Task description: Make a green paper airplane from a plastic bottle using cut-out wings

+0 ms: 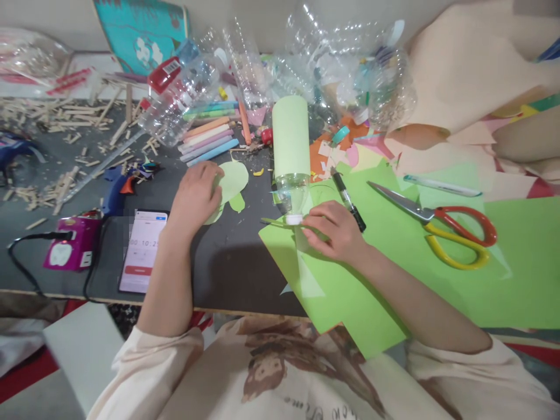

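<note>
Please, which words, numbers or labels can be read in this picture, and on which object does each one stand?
"00 10:25", a timer readout, the last digit unsure: on the white screen of the black smartphone.
Red label on the clear plastic bottle: a barcode only, digits too small.
Cursive print on the cream shirt: too blurred to read.

Showing clear, glossy plastic in the bottle (291, 189), wrapped in matt pale paper. Showing smooth, matt paper in the green sheet (525, 268). Gleaming with bare metal along the scissors (431, 219), glossy plastic at their handles. Showing rough pale wood in the sticks (44, 111).
</note>
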{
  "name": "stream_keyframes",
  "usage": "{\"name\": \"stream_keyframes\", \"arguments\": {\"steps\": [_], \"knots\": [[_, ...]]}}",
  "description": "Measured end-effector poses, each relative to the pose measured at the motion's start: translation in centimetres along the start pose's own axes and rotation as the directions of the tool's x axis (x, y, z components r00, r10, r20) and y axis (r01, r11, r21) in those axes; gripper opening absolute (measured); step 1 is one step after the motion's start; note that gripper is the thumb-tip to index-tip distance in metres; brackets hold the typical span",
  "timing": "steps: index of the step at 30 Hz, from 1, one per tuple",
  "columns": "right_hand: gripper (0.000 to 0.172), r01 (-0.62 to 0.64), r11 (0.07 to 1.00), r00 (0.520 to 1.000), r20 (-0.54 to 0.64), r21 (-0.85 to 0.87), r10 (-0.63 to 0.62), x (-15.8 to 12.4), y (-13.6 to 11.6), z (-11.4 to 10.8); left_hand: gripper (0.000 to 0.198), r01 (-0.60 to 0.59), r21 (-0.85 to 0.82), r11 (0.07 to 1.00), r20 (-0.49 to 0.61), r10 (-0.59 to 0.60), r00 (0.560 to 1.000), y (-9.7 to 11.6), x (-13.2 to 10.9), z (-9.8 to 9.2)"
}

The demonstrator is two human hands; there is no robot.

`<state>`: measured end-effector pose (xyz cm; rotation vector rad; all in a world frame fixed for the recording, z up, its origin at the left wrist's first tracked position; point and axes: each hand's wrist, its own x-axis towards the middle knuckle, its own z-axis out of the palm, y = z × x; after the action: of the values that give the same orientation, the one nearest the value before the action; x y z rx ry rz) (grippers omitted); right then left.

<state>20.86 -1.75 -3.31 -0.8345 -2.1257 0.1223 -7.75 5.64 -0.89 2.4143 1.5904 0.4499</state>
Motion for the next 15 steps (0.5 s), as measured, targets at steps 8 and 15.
{"name": "stream_keyframes", "arguments": {"steps": [8, 15], "knots": [[0.012, 0.044, 0.998, 0.998, 0.049, 0.051, -0.047, 0.1, -0.1, 0.2, 0.025, -0.176, -0.099, 0.979, 0.217, 0.194, 0.957, 2.2, -0.1, -0.9], [0.018, -0.038, 0.998, 0.998, 0.056, 0.056, 0.035, 0.2, 0.0, 0.1, 0.026, -0.163, -0.074, 0.984, 0.247, 0.176, 0.953, 1.4, -0.1, -0.4]]}}
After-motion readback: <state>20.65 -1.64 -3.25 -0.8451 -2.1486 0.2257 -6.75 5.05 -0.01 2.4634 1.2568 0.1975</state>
